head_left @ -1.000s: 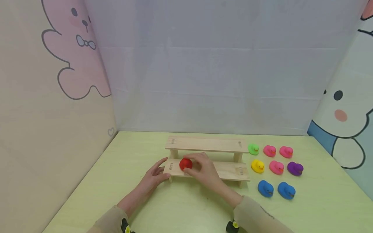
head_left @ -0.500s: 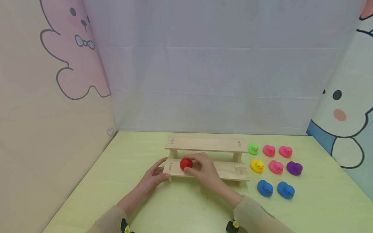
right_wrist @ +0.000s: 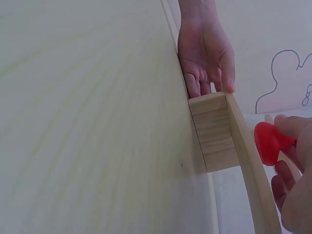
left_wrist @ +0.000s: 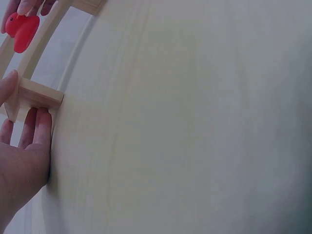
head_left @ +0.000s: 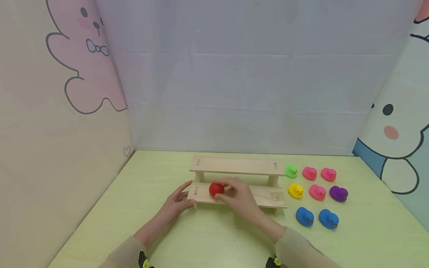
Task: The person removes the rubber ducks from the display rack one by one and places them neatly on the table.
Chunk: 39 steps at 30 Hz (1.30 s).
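Note:
In the head view my right hand [head_left: 239, 197] pinches a red rubber duck [head_left: 216, 189] between thumb and fingers at the left part of a wooden two-tier shelf's lower board [head_left: 263, 195]. The right wrist view shows the red duck [right_wrist: 266, 143] upright against the board's face, the fingertips around its head. My left hand [head_left: 177, 204] holds the shelf's left end. In the left wrist view, that hand's thumb [left_wrist: 8, 87] lies at the board's edge and its fingers reach around the short leg [left_wrist: 41, 92].
The upper board [head_left: 238, 165] of the shelf stands behind the lower one. Right of the shelf, several rubber ducks sit in rows on the table: a green duck [head_left: 291, 171], a yellow duck [head_left: 296, 190], a purple duck [head_left: 339, 193], pink ones and two blue ducks [head_left: 329, 219].
My right hand has shifted slightly right along the lower board with the red duck in its fingers. My left hand has stayed at the shelf's left end.

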Tool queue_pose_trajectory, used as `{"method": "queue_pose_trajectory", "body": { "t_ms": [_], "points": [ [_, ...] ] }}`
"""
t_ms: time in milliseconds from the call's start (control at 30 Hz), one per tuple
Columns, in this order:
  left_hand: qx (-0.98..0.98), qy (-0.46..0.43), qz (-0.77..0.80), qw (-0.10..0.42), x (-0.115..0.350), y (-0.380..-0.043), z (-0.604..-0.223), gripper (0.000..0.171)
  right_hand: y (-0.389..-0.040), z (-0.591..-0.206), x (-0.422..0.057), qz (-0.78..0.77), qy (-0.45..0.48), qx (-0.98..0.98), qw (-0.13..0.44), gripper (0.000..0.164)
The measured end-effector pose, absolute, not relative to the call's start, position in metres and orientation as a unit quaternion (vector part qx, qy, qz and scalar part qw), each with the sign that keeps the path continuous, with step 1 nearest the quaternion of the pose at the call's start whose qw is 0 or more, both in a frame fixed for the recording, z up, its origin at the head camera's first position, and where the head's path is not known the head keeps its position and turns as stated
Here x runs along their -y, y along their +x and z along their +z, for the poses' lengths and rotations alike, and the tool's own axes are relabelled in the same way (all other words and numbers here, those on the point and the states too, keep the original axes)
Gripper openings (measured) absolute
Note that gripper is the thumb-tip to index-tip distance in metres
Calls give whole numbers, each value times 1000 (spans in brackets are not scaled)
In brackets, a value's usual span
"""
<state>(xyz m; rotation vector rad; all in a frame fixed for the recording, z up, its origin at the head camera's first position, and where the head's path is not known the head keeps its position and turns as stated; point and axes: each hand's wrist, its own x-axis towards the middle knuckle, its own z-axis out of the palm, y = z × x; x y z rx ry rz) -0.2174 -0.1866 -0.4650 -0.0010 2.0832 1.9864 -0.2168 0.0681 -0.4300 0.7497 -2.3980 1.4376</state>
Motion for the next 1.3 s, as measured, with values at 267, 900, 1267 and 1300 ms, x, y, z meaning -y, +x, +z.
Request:
{"method": "queue_pose_trajectory", "body": {
  "t_ms": [267, 900, 1267, 1300],
  "points": [
    [-717, -10, 686, 127, 185, -218, -466, 72, -211, -423, -82, 504, 234, 825, 107, 39],
    [-720, -7, 684, 121, 187, -217, -467, 73, -202, -410, -137, 454, 208, 852, 157, 40],
    [-720, -14, 683, 120, 186, -219, -468, 72, -186, -407, -183, 402, 199, 868, 213, 44],
    [-720, -13, 683, 120, 186, -219, -467, 72, -185, -407, -187, 391, 199, 871, 222, 45]
  ]
}}
